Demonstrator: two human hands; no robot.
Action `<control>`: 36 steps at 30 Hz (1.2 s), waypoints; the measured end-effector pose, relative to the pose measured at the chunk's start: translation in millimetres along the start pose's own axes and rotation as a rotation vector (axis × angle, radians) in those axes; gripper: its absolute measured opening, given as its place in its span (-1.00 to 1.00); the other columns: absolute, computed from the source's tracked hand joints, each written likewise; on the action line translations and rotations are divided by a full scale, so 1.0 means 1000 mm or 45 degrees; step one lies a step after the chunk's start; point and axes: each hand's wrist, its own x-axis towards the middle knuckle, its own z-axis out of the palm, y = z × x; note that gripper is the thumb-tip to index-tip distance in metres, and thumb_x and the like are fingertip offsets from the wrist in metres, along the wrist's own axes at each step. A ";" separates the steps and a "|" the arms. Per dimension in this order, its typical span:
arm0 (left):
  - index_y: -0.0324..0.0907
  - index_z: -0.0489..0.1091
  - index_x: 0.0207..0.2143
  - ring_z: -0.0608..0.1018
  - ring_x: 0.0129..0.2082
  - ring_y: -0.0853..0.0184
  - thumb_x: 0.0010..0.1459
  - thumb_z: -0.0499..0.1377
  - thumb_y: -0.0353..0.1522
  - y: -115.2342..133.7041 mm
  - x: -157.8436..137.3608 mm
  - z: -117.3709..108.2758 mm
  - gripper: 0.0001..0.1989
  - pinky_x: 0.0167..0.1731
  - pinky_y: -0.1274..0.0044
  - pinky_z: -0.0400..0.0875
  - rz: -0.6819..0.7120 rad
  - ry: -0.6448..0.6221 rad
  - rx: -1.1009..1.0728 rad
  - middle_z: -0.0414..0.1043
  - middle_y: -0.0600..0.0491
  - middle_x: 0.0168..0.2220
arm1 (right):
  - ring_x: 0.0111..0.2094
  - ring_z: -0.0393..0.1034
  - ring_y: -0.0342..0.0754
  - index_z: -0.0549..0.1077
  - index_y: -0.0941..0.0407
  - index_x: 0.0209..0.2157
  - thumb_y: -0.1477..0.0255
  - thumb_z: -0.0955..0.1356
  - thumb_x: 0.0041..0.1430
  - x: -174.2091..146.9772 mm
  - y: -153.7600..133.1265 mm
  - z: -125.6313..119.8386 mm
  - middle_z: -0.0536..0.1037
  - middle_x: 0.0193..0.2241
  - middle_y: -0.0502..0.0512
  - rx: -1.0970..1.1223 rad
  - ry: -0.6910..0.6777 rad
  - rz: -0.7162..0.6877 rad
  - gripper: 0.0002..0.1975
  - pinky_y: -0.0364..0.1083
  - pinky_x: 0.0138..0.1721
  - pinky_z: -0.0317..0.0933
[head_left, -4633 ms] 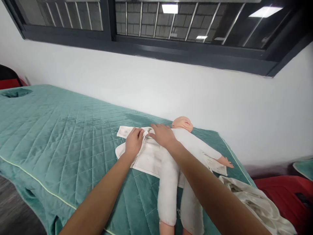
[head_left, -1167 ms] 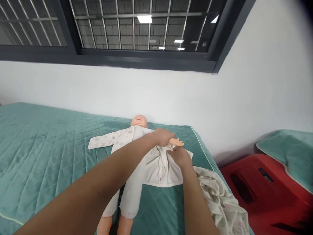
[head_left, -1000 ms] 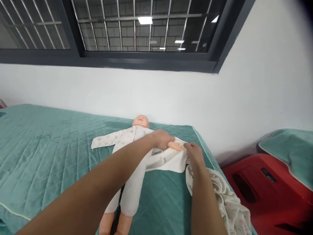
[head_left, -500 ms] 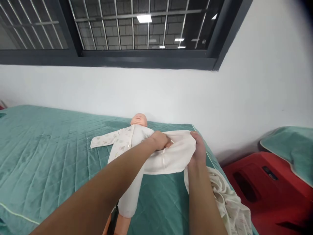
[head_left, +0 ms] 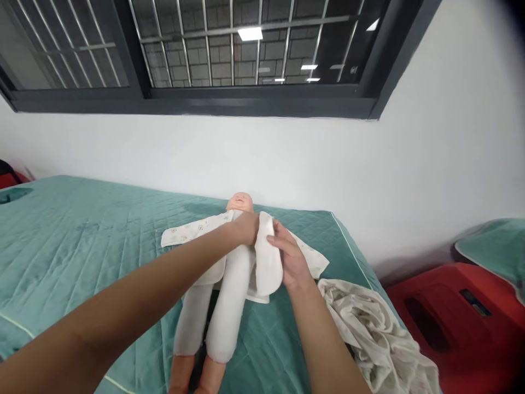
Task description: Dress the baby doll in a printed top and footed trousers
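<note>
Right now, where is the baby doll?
In the head view, the baby doll lies face up just left of centre, on the green quilted cover, its head nearest the white wall.

You've got left hand + right hand = 2; 1 doll, 1 white jacket, 1 crumpled cloth heap, 1 green-covered bed, 1 green cloth far right, 2 red objects, 2 window panes showing.
</note>
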 end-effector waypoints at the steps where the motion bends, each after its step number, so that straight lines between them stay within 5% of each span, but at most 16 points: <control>1: -0.26 0.44 -0.11 0.55 -0.22 0.29 0.24 0.17 -0.24 -0.009 -0.006 -0.004 -0.72 -0.20 0.41 0.49 -0.009 -0.029 -0.011 0.49 -0.02 -0.16 | -0.10 0.48 0.09 0.39 0.04 -0.08 0.39 0.40 -0.13 0.000 0.003 0.003 0.57 -0.11 0.09 -0.046 -0.026 -0.006 -0.53 0.01 -0.11 0.38; 4: -0.21 0.49 -0.18 0.56 -0.27 0.28 0.16 0.22 -0.26 -0.032 -0.024 -0.016 -0.76 -0.24 0.50 0.42 -0.044 -0.024 -0.044 0.55 0.02 -0.23 | 0.13 0.33 0.12 0.43 0.02 -0.03 0.46 0.40 -0.15 0.000 0.013 0.014 0.47 0.10 0.08 -0.162 -0.132 -0.050 -0.47 0.06 0.12 0.24; 8: -0.11 0.47 -0.09 0.54 -0.14 0.26 0.25 0.02 -0.22 -0.048 -0.041 -0.024 -0.68 -0.13 0.51 0.36 -0.242 0.210 -0.277 0.54 0.02 -0.08 | 0.21 0.23 0.05 0.45 -0.02 0.02 0.50 0.38 0.01 -0.002 0.014 0.022 0.41 0.16 0.02 -0.397 -0.338 -0.032 -0.52 0.06 0.21 0.10; 11: -0.13 0.48 -0.13 0.53 -0.12 0.26 0.23 -0.02 -0.08 -0.049 -0.048 -0.027 -0.58 -0.12 0.52 0.36 -0.287 0.188 -0.524 0.54 0.02 -0.06 | 0.08 0.35 0.02 0.44 -0.02 0.06 0.48 0.33 0.14 -0.004 0.011 0.026 0.44 0.14 0.02 -0.649 -0.438 -0.019 -0.58 0.04 0.12 0.19; 14: -0.12 0.44 -0.07 0.48 -0.03 0.20 0.02 0.16 0.05 -0.042 -0.048 -0.029 -0.45 -0.12 0.53 0.35 -0.186 0.019 -0.498 0.45 0.00 0.05 | -0.23 0.45 -0.06 0.44 -0.03 0.06 0.48 0.31 0.16 -0.008 0.012 0.033 0.45 0.13 0.03 -0.945 -0.479 -0.036 -0.59 -0.02 -0.16 0.33; 17: -0.11 0.45 -0.12 0.44 0.02 0.17 -0.08 0.27 -0.05 -0.032 -0.044 -0.027 -0.50 -0.13 0.50 0.35 -0.148 0.009 -0.323 0.40 -0.01 0.09 | -0.14 0.44 -0.03 0.47 -0.01 0.00 0.54 0.29 0.16 -0.013 0.016 0.044 0.49 0.07 0.01 -1.232 -0.480 -0.210 -0.62 -0.01 -0.08 0.31; 21: -0.15 0.46 -0.27 0.51 -0.21 0.20 0.14 0.09 -0.21 -0.029 -0.033 -0.018 -0.75 -0.25 0.44 0.37 -0.312 0.209 -0.324 0.52 -0.03 -0.16 | 0.03 0.40 0.00 0.46 -0.03 0.01 0.62 0.25 0.15 -0.022 0.018 0.055 0.50 0.05 0.00 -1.498 -0.569 -0.368 -0.56 -0.01 0.01 0.27; 27: -0.20 0.42 -0.19 0.52 -0.19 0.21 0.17 0.05 -0.37 -0.047 -0.029 0.002 -0.79 -0.20 0.44 0.39 -0.514 0.473 -0.425 0.54 -0.08 -0.19 | 0.02 0.41 -0.05 0.45 -0.03 0.00 0.67 0.18 0.16 -0.032 0.012 0.069 0.50 0.03 -0.02 -1.462 -0.766 -0.464 -0.52 -0.05 0.03 0.28; 31: -0.20 0.39 -0.10 0.52 -0.12 0.21 0.13 0.07 -0.45 -0.051 -0.030 0.005 -0.73 -0.13 0.44 0.39 -0.540 0.587 -0.504 0.54 -0.06 -0.16 | -0.03 0.43 -0.06 0.47 0.00 -0.05 0.58 0.20 0.25 -0.031 0.009 0.070 0.53 -0.03 0.02 -1.361 -0.695 -0.467 -0.64 -0.06 0.00 0.30; 36: -0.17 0.37 -0.13 0.48 -0.04 0.27 0.17 -0.01 -0.48 -0.052 -0.051 0.009 -0.74 0.00 0.44 0.36 -0.484 0.793 -0.586 0.50 -0.01 -0.08 | -0.10 0.45 -0.06 0.50 0.01 -0.14 0.54 0.21 0.28 -0.020 0.012 0.047 0.56 -0.14 0.05 -1.271 -0.324 -0.578 -0.72 -0.06 -0.06 0.31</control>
